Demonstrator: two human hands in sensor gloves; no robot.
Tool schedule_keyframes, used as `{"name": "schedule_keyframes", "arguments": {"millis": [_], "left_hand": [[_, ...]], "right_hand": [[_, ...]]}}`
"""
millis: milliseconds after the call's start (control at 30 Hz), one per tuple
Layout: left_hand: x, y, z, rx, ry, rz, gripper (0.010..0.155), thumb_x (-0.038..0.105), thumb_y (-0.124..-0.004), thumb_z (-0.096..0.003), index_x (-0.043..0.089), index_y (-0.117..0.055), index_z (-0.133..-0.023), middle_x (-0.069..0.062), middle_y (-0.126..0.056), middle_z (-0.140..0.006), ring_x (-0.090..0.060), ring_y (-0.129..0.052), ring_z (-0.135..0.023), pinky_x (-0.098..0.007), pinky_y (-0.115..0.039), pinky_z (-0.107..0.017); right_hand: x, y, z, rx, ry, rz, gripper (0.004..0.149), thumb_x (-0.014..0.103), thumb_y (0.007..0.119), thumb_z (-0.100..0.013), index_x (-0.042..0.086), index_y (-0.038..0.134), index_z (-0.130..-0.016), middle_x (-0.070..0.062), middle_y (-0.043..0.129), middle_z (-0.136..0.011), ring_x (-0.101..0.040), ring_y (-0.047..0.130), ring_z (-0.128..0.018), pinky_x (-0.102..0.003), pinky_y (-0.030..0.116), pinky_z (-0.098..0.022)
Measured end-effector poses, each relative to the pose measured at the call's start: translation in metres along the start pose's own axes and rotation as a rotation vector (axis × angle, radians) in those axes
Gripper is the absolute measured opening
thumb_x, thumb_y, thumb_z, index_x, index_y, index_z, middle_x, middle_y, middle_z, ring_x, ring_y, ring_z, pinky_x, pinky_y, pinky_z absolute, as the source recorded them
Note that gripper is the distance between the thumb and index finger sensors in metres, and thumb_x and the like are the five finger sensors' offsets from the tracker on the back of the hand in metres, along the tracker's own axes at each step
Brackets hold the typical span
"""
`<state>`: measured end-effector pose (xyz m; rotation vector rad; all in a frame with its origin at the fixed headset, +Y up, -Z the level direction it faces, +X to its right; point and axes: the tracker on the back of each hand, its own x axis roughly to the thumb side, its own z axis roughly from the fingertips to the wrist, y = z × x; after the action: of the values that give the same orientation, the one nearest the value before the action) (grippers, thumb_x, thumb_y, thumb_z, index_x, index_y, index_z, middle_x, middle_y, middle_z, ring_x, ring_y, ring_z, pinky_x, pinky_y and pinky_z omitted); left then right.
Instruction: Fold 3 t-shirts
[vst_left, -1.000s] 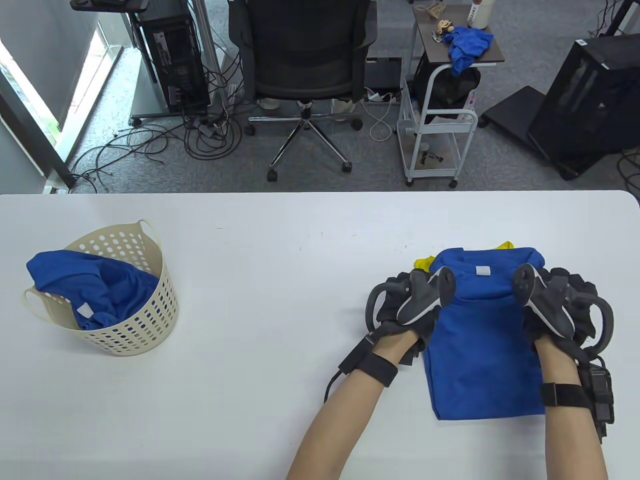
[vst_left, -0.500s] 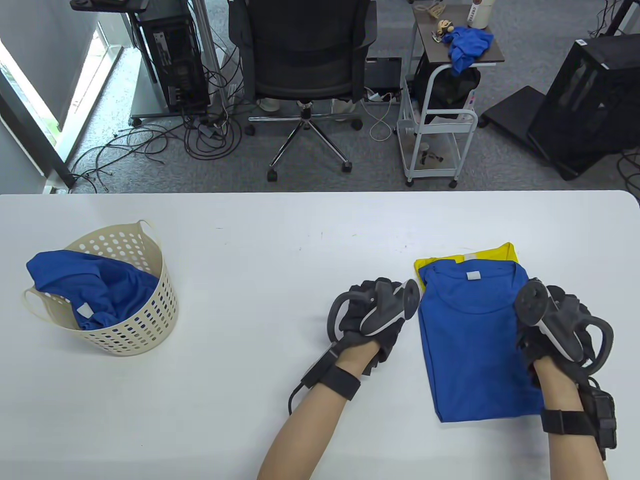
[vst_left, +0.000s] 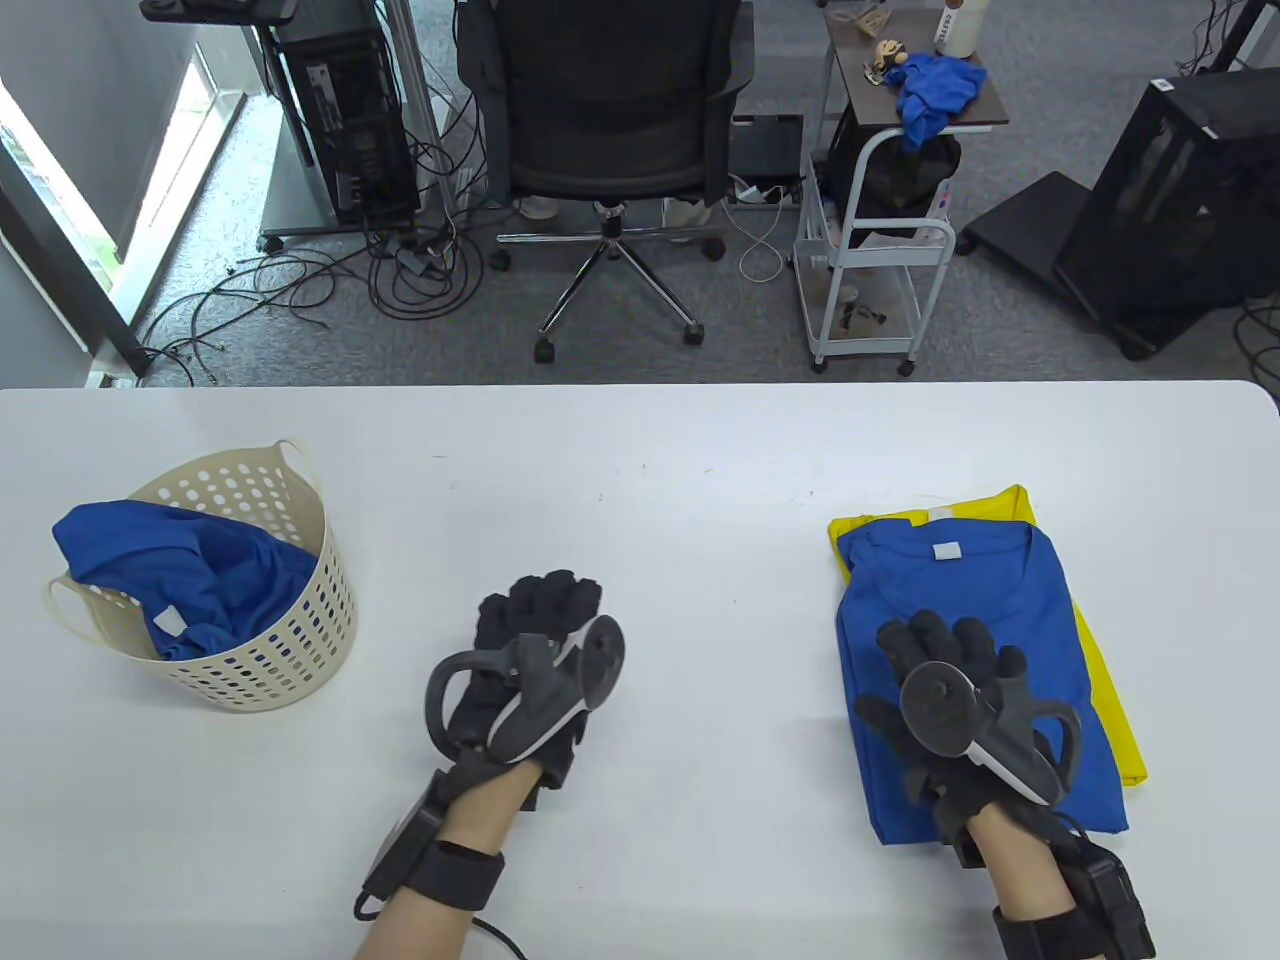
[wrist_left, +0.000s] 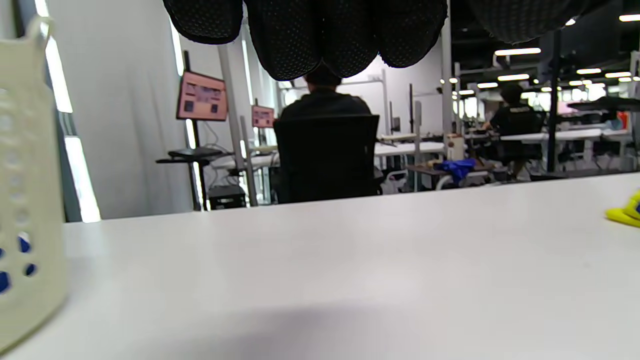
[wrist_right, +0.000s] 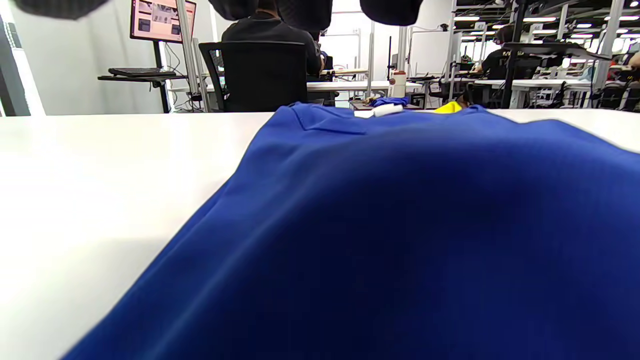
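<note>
Lying folded at the table's (vst_left: 640, 450) right, a blue t-shirt (vst_left: 960, 610) shows a blank white neck tag, atop a folded yellow one (vst_left: 1110, 690). Right hand (vst_left: 965, 715) presses flat on it, fingers spread; left hand (vst_left: 525, 680) rests open, apart.

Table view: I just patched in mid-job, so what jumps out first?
A folded blue t-shirt lies on a folded yellow t-shirt at the table's right, with the gloved right hand resting flat on it. At the left stands a cream perforated plastic laundry basket holding a crumpled blue t-shirt. The gloved left hand rests open on the bare white table between them.
</note>
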<state>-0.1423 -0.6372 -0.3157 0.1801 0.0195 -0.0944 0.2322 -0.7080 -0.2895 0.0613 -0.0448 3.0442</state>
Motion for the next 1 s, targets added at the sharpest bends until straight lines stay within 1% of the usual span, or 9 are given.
{"name": "schedule_keyframes", "arguments": {"millis": [100,167,333,433,567,700,800,867,1000], "left_hand": [[-0.039,0.022,-0.008,0.023,0.085,0.005,0.056,0.058,-0.064,-0.0451,0.041,-0.063,-0.099,0.009,-0.067,-0.106,-0.018,-0.072,-0.101,-0.046,-0.063,-0.078],[-0.075,0.034,-0.021,-0.002,0.199,-0.002,0.052,0.055,-0.064,-0.0464,0.041,-0.064,-0.097,0.009,-0.066,-0.107,-0.019,-0.070,-0.101,-0.047,-0.063,-0.077],[-0.152,0.045,-0.056,-0.080,0.419,-0.147,0.054,0.055,-0.064,-0.0468,0.042,-0.061,-0.099,0.008,-0.060,-0.110,-0.022,-0.063,-0.105,-0.051,-0.059,-0.079],[-0.189,0.035,-0.076,-0.159,0.514,-0.239,0.051,0.051,-0.065,-0.0475,0.043,-0.061,-0.098,0.008,-0.057,-0.111,-0.022,-0.059,-0.107,-0.052,-0.057,-0.079],[-0.221,0.019,-0.097,-0.295,0.580,-0.311,0.056,0.049,-0.067,-0.0482,0.049,-0.051,-0.102,0.008,-0.045,-0.116,-0.023,-0.047,-0.111,-0.054,-0.050,-0.082],[-0.251,-0.001,-0.109,-0.567,0.657,-0.380,0.071,0.051,-0.065,-0.0516,0.052,-0.021,-0.107,0.003,-0.016,-0.120,-0.029,-0.022,-0.114,-0.057,-0.035,-0.085],[-0.266,-0.014,-0.112,-0.755,0.715,-0.347,0.083,0.055,-0.062,-0.0525,0.049,0.002,-0.104,-0.001,0.005,-0.116,-0.029,-0.006,-0.112,-0.056,-0.026,-0.086],[-0.276,-0.013,-0.112,-0.746,0.730,-0.318,0.082,0.053,-0.060,-0.0541,0.047,0.004,-0.104,-0.002,0.009,-0.114,-0.030,-0.002,-0.110,-0.057,-0.023,-0.085],[-0.298,-0.013,-0.108,-0.754,0.775,-0.334,0.071,0.051,-0.058,-0.0562,0.052,-0.007,-0.105,-0.002,0.008,-0.116,-0.030,-0.002,-0.111,-0.057,-0.023,-0.086]], "right_hand": [[-0.004,0.002,0.002,-0.011,-0.004,0.016,0.073,0.058,0.068,-0.040,0.030,0.046,-0.104,-0.009,0.043,-0.117,-0.053,0.041,-0.107,-0.076,0.033,-0.072],[-0.006,0.004,0.002,0.004,-0.011,0.000,0.072,0.057,0.069,-0.041,0.029,0.047,-0.104,-0.009,0.044,-0.117,-0.053,0.042,-0.106,-0.076,0.033,-0.072],[-0.006,0.006,0.002,0.041,-0.034,-0.019,0.072,0.057,0.069,-0.041,0.029,0.047,-0.104,-0.010,0.043,-0.116,-0.054,0.041,-0.106,-0.077,0.032,-0.071],[-0.004,0.007,0.004,0.037,-0.054,-0.029,0.072,0.056,0.069,-0.041,0.029,0.047,-0.104,-0.010,0.044,-0.116,-0.054,0.041,-0.106,-0.077,0.031,-0.071],[0.000,0.017,0.002,0.106,-0.069,-0.047,0.071,0.055,0.070,-0.042,0.028,0.048,-0.103,-0.010,0.044,-0.116,-0.054,0.041,-0.105,-0.077,0.031,-0.071],[-0.001,0.018,0.001,0.107,-0.062,-0.029,0.071,0.055,0.070,-0.042,0.028,0.048,-0.103,-0.010,0.043,-0.116,-0.054,0.041,-0.105,-0.077,0.031,-0.071],[-0.003,0.023,-0.001,0.144,-0.061,-0.053,0.071,0.055,0.070,-0.042,0.028,0.048,-0.103,-0.011,0.042,-0.116,-0.054,0.040,-0.105,-0.077,0.031,-0.071],[-0.003,0.027,-0.002,0.182,-0.064,-0.057,0.071,0.054,0.071,-0.042,0.028,0.048,-0.103,-0.012,0.041,-0.116,-0.055,0.039,-0.105,-0.077,0.030,-0.070],[-0.002,0.028,-0.002,0.199,-0.076,-0.046,0.070,0.054,0.071,-0.042,0.027,0.049,-0.103,-0.012,0.040,-0.116,-0.055,0.039,-0.104,-0.077,0.031,-0.070]]}}
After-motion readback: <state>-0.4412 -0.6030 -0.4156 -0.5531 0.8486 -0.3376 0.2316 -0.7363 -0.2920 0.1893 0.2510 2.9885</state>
